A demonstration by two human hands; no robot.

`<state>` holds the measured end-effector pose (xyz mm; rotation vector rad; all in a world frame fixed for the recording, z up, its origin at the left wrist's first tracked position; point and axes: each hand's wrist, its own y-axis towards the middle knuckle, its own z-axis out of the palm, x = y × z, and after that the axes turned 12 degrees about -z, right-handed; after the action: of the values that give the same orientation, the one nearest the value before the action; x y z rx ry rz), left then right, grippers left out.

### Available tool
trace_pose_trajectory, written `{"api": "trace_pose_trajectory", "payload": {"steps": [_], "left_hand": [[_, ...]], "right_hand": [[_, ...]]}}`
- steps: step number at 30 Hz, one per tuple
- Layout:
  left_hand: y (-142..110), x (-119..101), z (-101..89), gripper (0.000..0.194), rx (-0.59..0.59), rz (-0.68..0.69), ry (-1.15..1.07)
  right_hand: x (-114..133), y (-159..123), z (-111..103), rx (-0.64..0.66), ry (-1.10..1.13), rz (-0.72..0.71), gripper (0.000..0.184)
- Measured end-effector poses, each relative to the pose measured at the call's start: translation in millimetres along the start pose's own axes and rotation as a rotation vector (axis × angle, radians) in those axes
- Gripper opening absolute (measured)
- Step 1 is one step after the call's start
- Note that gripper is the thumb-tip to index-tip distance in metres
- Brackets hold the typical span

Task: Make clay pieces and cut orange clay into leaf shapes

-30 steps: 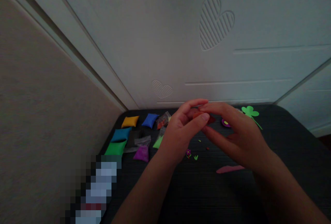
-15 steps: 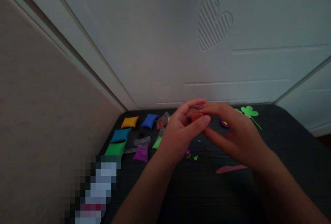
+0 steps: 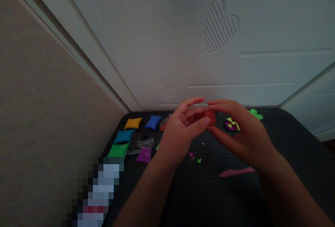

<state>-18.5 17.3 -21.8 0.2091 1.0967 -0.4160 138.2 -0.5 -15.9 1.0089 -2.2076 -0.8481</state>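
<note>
A rounded lump of orange-red modelling clay (image 3: pixel 211 118) is held up above the dark table between my two hands. My left hand (image 3: pixel 180 129) pinches it from the left with thumb and fingers. From the right, my right hand (image 3: pixel 237 131) has its fingertips and thumb on the lump's edge. Below them on the table lie a small purple clay flower (image 3: pixel 191 154), a green clay grass tuft (image 3: pixel 199 160) and a tiny red bit (image 3: pixel 211 151). A pink plastic clay knife (image 3: pixel 235 172) rests near my right wrist, its end hidden behind the arm.
At the left are clay packets: yellow (image 3: pixel 133 123), blue (image 3: pixel 153 122), teal (image 3: pixel 124 136), green (image 3: pixel 118 150) and purple (image 3: pixel 144 154). A purple clay disc with yellow pieces (image 3: pixel 230 125) and a green clover shape (image 3: pixel 255 114) lie at the back right. A white panel (image 3: pixel 157 45) stands behind the table.
The clay lump has turned and shows more of its round face between the fingertips. My hands have drawn slightly apart, and the view has shifted a little.
</note>
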Motion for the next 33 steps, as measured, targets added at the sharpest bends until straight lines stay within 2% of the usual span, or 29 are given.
{"api": "trace_pose_trajectory", "payload": {"steps": [5,9,14,18,25,33], "left_hand": [[-0.4,0.0,-0.2,0.051,0.006,-0.023,-0.053],[-0.5,0.0,-1.2,0.049,0.022,-0.050,-0.023],[0.3,-1.6,-3.2,0.047,0.023,-0.014,-0.032],[1.0,-2.4,-3.0,0.049,0.040,-0.030,-0.052],[2.0,-2.7,0.6,0.027,0.064,-0.101,-0.174],[7.1,-0.5,-6.7,0.032,0.062,-0.241,-0.377]], "right_hand": [[-1.0,-1.5,-1.6,-0.003,-0.042,-0.003,0.029],[-1.0,-2.3,-2.9,-0.018,-0.075,-0.002,0.027],[-3.1,-2.2,-2.0,-0.013,-0.054,-0.004,0.036],[-3.9,-2.4,-2.6,-0.009,-0.061,0.004,0.033],[-3.3,-2.2,-2.8,-0.039,-0.087,0.028,0.029],[-9.9,-3.3,0.1,-0.021,-0.059,0.051,0.048]]}}
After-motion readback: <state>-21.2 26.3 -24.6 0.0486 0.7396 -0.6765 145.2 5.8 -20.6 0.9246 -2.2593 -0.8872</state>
